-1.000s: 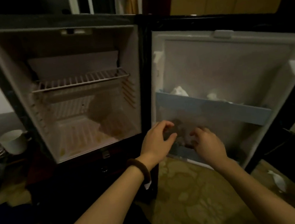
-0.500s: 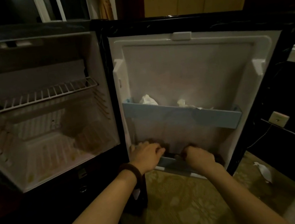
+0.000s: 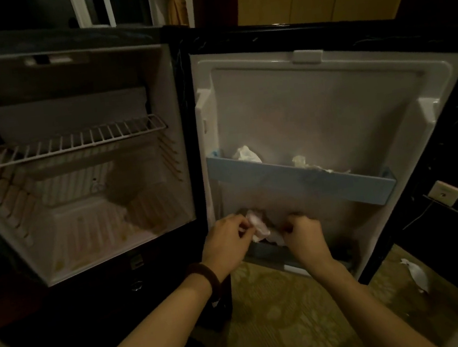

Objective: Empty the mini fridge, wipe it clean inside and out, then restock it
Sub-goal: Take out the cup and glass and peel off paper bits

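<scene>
Since half a second ago a crumpled white tissue (image 3: pixel 259 227) has come up out of the lower door shelf (image 3: pixel 269 250), low centre of the frame, and both hands are bunched closer. Left hand (image 3: pixel 226 244) pinches its left edge between thumb and curled fingers; right hand (image 3: pixel 304 234) has fingers curled onto its lower right part, fingertips hidden. Mini fridge (image 3: pixel 77 169) stands open at left, more tissues in the blue door shelf (image 3: pixel 304 184) above.

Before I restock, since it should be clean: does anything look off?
Yes. Yellowish stains mark the fridge floor, crumpled tissues sit in the blue door shelf, and another scrap lies on the carpet.
</scene>
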Action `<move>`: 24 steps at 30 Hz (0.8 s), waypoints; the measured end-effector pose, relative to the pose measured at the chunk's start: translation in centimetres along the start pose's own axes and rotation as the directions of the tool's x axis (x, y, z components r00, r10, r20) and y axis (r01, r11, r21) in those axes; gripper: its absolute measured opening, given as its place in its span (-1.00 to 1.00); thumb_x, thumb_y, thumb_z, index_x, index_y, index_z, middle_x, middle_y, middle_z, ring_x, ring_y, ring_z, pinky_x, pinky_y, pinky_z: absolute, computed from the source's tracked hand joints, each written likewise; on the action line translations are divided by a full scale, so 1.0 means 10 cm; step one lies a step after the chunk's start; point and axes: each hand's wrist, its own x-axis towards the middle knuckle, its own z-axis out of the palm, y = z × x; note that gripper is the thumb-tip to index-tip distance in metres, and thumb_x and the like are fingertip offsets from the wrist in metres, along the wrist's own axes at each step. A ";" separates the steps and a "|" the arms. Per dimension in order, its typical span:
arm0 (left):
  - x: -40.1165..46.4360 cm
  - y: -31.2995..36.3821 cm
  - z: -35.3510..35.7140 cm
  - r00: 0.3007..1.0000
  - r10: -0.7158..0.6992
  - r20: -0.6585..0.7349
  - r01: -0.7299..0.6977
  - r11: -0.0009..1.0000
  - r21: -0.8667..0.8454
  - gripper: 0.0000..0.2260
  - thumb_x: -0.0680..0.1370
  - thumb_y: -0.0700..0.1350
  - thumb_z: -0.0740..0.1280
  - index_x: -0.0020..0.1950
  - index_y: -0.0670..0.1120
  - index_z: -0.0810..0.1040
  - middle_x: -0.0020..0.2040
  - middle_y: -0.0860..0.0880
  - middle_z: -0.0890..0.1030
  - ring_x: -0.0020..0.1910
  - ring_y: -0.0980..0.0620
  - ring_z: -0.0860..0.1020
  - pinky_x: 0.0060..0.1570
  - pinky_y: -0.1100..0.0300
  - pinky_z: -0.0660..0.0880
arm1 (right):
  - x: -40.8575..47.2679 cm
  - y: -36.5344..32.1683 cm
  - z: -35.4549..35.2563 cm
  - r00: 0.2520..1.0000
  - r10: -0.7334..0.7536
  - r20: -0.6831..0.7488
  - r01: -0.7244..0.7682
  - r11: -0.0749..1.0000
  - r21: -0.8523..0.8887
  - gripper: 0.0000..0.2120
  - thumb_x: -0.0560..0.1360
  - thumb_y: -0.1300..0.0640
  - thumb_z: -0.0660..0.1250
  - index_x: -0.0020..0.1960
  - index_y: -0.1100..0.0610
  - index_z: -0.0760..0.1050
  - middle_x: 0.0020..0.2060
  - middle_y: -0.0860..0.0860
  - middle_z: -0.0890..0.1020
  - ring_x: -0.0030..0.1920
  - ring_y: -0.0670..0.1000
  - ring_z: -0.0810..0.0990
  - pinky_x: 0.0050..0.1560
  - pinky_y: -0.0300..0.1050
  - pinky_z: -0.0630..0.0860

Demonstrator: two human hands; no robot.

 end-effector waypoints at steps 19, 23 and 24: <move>-1.89 -1.48 -2.21 0.682 -0.349 -0.642 0.292 0.936 -0.198 -0.90 0.54 -0.17 0.28 0.00 0.01 0.53 -0.09 0.01 0.52 -0.21 0.20 0.43 -0.22 0.32 0.36 | -1.16 -2.63 0.94 0.776 -0.620 0.114 0.566 0.765 0.309 -0.75 0.46 0.41 0.26 0.09 0.25 0.56 -0.13 -0.01 0.43 -0.23 -0.40 0.47 -0.25 -0.57 0.32; -2.62 -1.97 -2.63 0.543 -0.389 -0.744 0.383 0.903 -0.193 -0.90 0.54 -0.19 0.28 -0.14 -0.01 0.51 -0.17 0.06 0.47 -0.25 0.22 0.43 -0.29 0.41 0.29 | -1.50 -3.28 1.37 0.641 -0.745 0.187 0.686 0.665 0.296 -0.83 0.51 0.32 0.25 0.03 0.23 0.59 -0.16 -0.04 0.40 -0.22 -0.12 0.49 -0.25 -0.49 0.29; -2.81 -2.07 -2.72 0.507 -0.400 -0.763 0.414 0.890 -0.190 -0.92 0.54 -0.19 0.29 -0.13 -0.03 0.52 -0.17 0.07 0.47 -0.24 0.20 0.44 -0.28 0.40 0.30 | -1.59 -3.45 1.50 0.610 -0.767 0.200 0.710 0.641 0.291 -0.84 0.51 0.28 0.27 0.03 0.21 0.59 -0.16 -0.05 0.40 -0.15 -0.04 0.51 -0.22 -0.43 0.28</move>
